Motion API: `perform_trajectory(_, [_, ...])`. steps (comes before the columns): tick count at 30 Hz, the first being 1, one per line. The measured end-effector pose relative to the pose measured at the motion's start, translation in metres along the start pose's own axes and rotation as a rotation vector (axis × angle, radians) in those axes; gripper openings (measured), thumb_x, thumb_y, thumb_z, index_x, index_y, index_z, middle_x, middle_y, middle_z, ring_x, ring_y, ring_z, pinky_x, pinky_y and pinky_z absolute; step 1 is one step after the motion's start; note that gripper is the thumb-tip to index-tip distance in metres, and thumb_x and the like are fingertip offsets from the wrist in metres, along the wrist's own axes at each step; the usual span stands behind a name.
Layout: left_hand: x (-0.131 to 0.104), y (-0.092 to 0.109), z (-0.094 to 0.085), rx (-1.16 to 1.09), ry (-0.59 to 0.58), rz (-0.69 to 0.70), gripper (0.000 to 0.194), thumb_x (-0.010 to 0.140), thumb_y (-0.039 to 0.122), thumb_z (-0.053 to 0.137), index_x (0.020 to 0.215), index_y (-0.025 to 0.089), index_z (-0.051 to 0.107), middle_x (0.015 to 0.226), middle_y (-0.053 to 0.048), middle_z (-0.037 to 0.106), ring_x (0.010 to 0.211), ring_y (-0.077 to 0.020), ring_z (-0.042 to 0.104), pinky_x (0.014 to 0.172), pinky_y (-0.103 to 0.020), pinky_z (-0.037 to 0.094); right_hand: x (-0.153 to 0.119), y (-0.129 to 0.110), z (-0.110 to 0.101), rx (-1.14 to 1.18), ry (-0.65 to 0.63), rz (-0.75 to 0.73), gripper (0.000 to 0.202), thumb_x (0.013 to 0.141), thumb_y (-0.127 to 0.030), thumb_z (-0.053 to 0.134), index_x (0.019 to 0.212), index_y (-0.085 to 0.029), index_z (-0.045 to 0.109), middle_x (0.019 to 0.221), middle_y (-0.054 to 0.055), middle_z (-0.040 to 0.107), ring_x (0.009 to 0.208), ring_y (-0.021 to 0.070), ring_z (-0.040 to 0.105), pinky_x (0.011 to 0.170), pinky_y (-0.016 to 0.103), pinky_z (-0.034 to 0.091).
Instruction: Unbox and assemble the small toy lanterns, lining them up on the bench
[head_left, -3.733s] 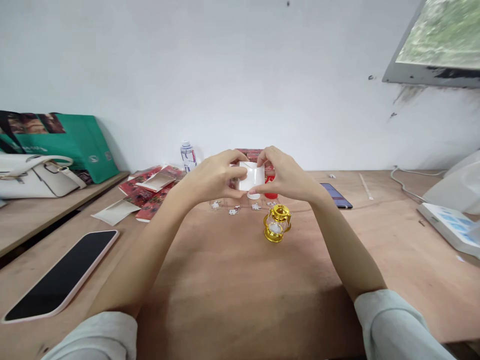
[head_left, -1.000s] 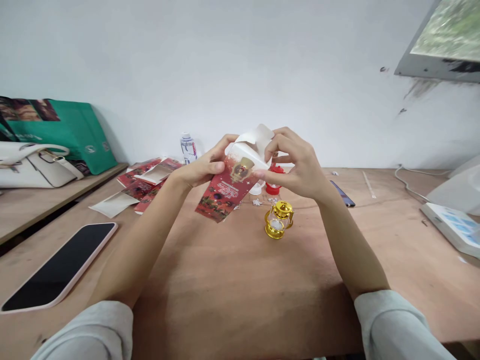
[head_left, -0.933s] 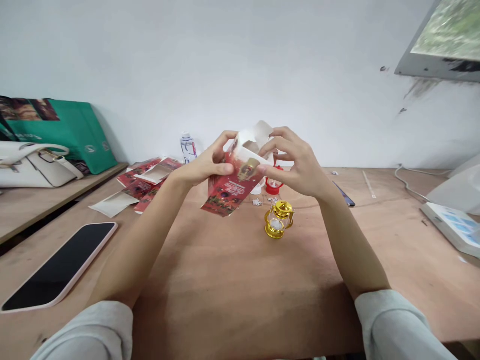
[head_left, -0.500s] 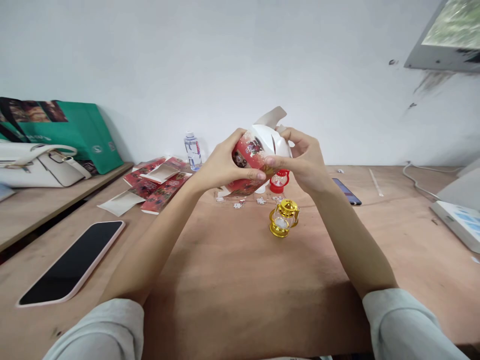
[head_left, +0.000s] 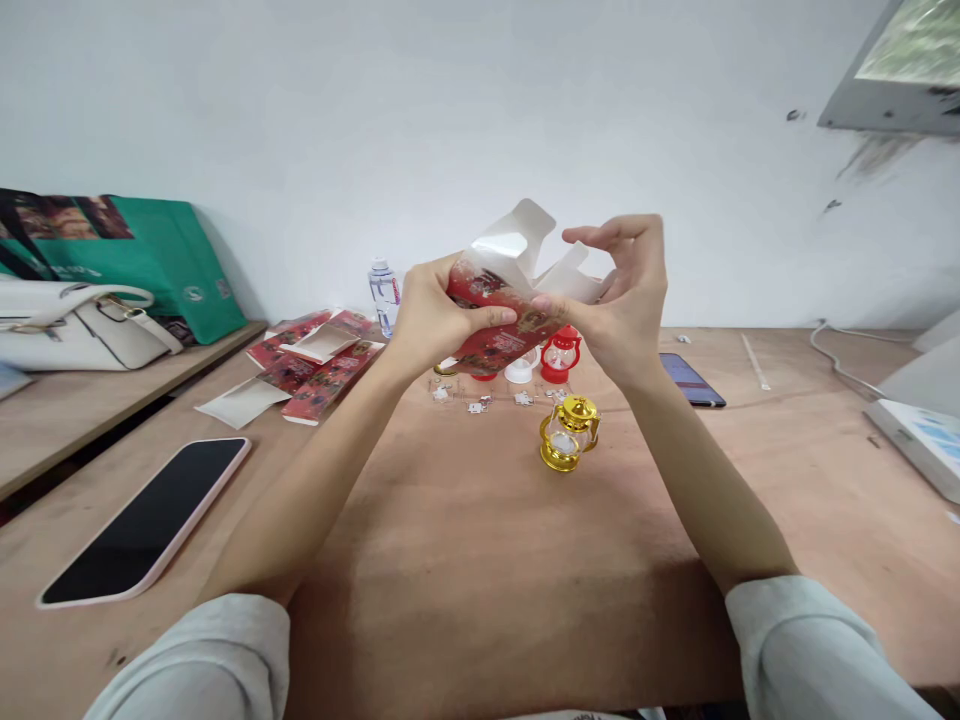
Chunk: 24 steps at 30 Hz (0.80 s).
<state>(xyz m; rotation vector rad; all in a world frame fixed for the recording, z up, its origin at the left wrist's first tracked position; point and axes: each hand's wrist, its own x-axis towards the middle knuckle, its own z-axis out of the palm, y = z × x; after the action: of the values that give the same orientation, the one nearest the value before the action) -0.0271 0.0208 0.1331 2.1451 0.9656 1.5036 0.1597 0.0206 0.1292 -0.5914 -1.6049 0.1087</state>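
Observation:
A red printed cardboard box (head_left: 499, 325) with white flaps is held up over the table in both hands. My left hand (head_left: 439, 310) grips its left side, thumb across the printed face. My right hand (head_left: 626, 295) holds the right end with the thumb on the front, its forefinger raised beside a spread flap. The flaps at the upper end stand apart. Below the box, a small gold lantern (head_left: 570, 435) stands on the table. Behind it are a red lantern (head_left: 560, 355) and a white one (head_left: 523, 367), partly hidden by the box and hands.
Flattened red boxes (head_left: 330, 385) lie at the left, near a water bottle (head_left: 385, 298). A pink-edged phone (head_left: 150, 520) lies front left, another phone (head_left: 691, 380) at right. Small white charms (head_left: 480, 405) lie behind the gold lantern. A white handbag (head_left: 82, 325) sits far left.
The flaps of the box have spread apart; before, they were bent in around its end. My right forefinger has lifted away from the flap, and the box has tilted.

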Motion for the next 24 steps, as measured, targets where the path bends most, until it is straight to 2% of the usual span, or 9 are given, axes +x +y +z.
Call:
perform_trajectory(3, [-0.002, 0.002, -0.002, -0.073, -0.027, -0.04, 0.031, 0.065, 0.033, 0.074, 0.088, 0.015, 0.063, 0.089, -0.007, 0.068, 0.091, -0.0273, 0.063, 0.076, -0.043, 0.055, -0.002, -0.003, 0.001, 0.144, -0.09, 0.132, 0.059, 0.061, -0.051, 0.078, 0.106, -0.029, 0.048, 0.101, 0.004, 0.06, 0.098, 0.0249, 0.062, 0.069, 0.039, 0.057])
perform_trajectory(5, [-0.002, 0.002, -0.006, -0.082, -0.073, -0.035, 0.033, 0.065, 0.035, 0.075, 0.087, 0.014, 0.063, 0.09, -0.007, 0.069, 0.091, -0.0267, 0.064, 0.076, -0.042, 0.055, -0.003, -0.002, 0.002, 0.222, -0.196, 0.229, 0.049, 0.064, -0.052, 0.076, 0.098, -0.027, 0.051, 0.089, 0.001, 0.061, 0.083, 0.0217, 0.065, 0.061, 0.037, 0.058])
perform_trajectory(7, [0.0, 0.002, -0.01, -0.07, -0.152, -0.025, 0.037, 0.065, 0.038, 0.076, 0.09, 0.015, 0.062, 0.092, -0.007, 0.069, 0.092, -0.0258, 0.064, 0.078, -0.039, 0.055, -0.003, 0.003, 0.001, 0.239, -0.226, 0.257, 0.042, 0.065, -0.054, 0.074, 0.088, -0.025, 0.053, 0.082, 0.0, 0.06, 0.075, 0.0199, 0.064, 0.056, 0.036, 0.057])
perform_trajectory(11, [0.003, 0.003, -0.02, -0.037, -0.264, -0.014, 0.041, 0.066, 0.043, 0.075, 0.097, 0.018, 0.063, 0.099, -0.005, 0.069, 0.093, -0.0233, 0.064, 0.078, -0.034, 0.054, -0.001, 0.018, -0.003, 0.159, -0.119, 0.18, 0.038, 0.068, -0.054, 0.071, 0.084, -0.025, 0.055, 0.082, 0.0, 0.059, 0.078, 0.0207, 0.063, 0.057, 0.036, 0.056])
perform_trajectory(15, [0.003, 0.005, -0.024, -0.004, -0.271, -0.038, 0.037, 0.067, 0.047, 0.073, 0.088, 0.016, 0.068, 0.089, -0.004, 0.071, 0.083, -0.0229, 0.066, 0.069, -0.033, 0.056, -0.001, 0.023, -0.004, 0.095, -0.012, 0.156, 0.037, 0.069, -0.055, 0.071, 0.085, -0.026, 0.054, 0.079, 0.0, 0.058, 0.077, 0.0215, 0.063, 0.059, 0.038, 0.056])
perform_trajectory(18, [0.002, 0.01, -0.028, 0.005, -0.255, -0.047, 0.036, 0.067, 0.047, 0.073, 0.086, 0.017, 0.069, 0.083, -0.003, 0.071, 0.08, -0.0227, 0.066, 0.065, -0.032, 0.056, -0.001, 0.026, -0.003, 0.118, -0.008, 0.194, 0.04, 0.068, -0.058, 0.07, 0.089, -0.027, 0.054, 0.079, 0.0, 0.059, 0.076, 0.0218, 0.064, 0.058, 0.038, 0.056])
perform_trajectory(24, [0.006, 0.006, -0.045, 0.034, -0.321, -0.08, 0.035, 0.063, 0.044, 0.077, 0.09, 0.022, 0.069, 0.084, -0.001, 0.071, 0.088, -0.0258, 0.066, 0.072, -0.036, 0.056, 0.006, 0.036, -0.011, 0.214, -0.051, 0.239, 0.05, 0.072, -0.064, 0.062, 0.107, -0.029, 0.053, 0.097, 0.002, 0.063, 0.085, 0.0216, 0.066, 0.059, 0.034, 0.057])
